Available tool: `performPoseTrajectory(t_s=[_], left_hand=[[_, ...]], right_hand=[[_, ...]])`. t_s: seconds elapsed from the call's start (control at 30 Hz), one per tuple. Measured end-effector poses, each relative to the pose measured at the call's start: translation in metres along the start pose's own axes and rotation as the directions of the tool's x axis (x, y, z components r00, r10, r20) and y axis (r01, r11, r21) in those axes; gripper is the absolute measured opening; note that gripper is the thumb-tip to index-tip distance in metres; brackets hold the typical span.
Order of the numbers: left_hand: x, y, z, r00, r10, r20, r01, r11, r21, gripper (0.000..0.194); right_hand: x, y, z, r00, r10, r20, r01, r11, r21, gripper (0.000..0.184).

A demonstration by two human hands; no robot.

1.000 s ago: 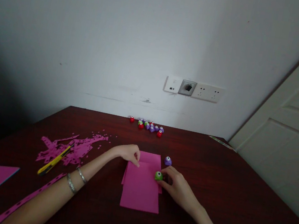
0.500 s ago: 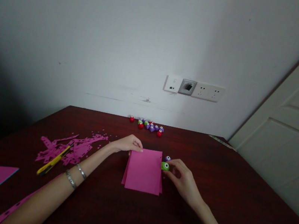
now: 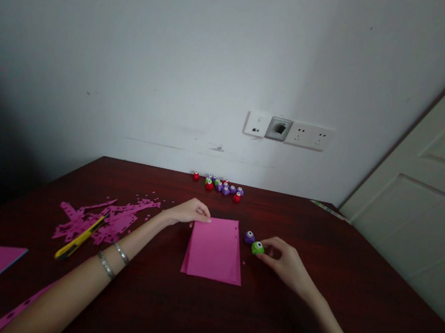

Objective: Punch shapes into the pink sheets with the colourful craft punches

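Right grip [image 3: 263, 248] pinches the green punch [image 3: 258, 248], beyond the pink sheets' [image 3: 215, 251] right edge.

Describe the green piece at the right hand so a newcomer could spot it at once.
On the dark red table, find the pink sheets near the middle. To their right, between the fingertips of the right hand, is a small green piece with one white eye. The similar piece beside it, nearer the sheets, is purple.
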State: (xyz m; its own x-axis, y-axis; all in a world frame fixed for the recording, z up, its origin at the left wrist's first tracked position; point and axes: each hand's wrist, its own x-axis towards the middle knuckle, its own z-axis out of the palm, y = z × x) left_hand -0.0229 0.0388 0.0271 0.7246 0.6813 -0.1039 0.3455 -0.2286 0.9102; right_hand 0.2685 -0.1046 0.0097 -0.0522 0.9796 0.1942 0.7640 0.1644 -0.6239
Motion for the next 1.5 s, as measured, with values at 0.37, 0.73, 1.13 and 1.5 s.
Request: performPoseTrajectory(t_s=[0.37, 0.73, 1.13, 1.5], left_hand=[[0.008, -0.01, 0.017, 0.988, 0.102, -0.118, -0.06, 0.945, 0.321, 0.021], [0.008, -0.015, 0.019, 0.981, 0.127, -0.148, -0.017, 0.813, 0.582, 0.015], [0.013, -0.018, 0.006, 0.904, 0.245, -0.35, -0.035, 0.859, 0.511, 0.027], [0.056, -0.037, -0.083, 0.699, 0.086, -0.71, 0.279, 0.881, 0.381, 0.033]], right_hand=[[0.002, 0.016, 0.007, 0.997, 0.06, 0.04, -0.06, 0.998, -0.003, 0.028], [0.002, 0.014, 0.006, 0.996, 0.072, 0.047, -0.073, 0.997, 0.035, 0.034], [0.007, 0.047, 0.002, 0.931, 0.326, -0.166, -0.253, 0.901, 0.353, 0.053], [0.009, 0.055, 0.007, 0.947, 0.249, -0.203, -0.204, 0.954, 0.218, 0.046]])
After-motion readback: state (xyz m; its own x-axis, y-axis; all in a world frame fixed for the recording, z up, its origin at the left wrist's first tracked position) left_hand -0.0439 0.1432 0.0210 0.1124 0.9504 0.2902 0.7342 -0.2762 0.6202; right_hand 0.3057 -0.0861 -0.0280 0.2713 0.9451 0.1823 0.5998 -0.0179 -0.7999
